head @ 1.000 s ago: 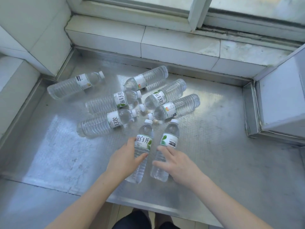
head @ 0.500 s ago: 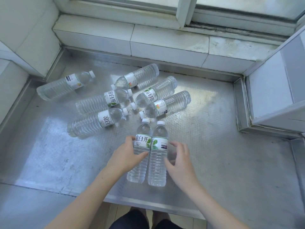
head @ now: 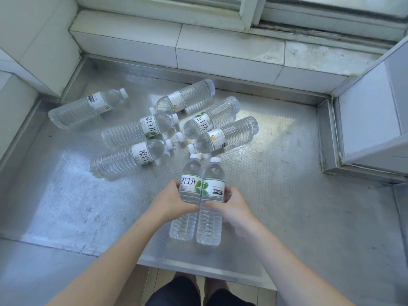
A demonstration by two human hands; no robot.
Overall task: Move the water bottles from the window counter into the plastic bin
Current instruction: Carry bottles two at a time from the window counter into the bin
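Note:
Two clear water bottles lie side by side near the front of the steel window counter, caps pointing away from me. My left hand grips the left bottle at its label. My right hand grips the right bottle, thumb across its body. Several more bottles lie scattered behind them, among them one at the far left, one close by on the left and one at the back. No plastic bin is in view.
A tiled ledge and window frame run along the back. White tiled walls stand at left and a white block at right. The counter's front edge is near my legs, with floor tiles below.
My hands have pushed the two nearest bottles together until they lie parallel and touching. Both hands have closed around them, and my view has drifted a little.

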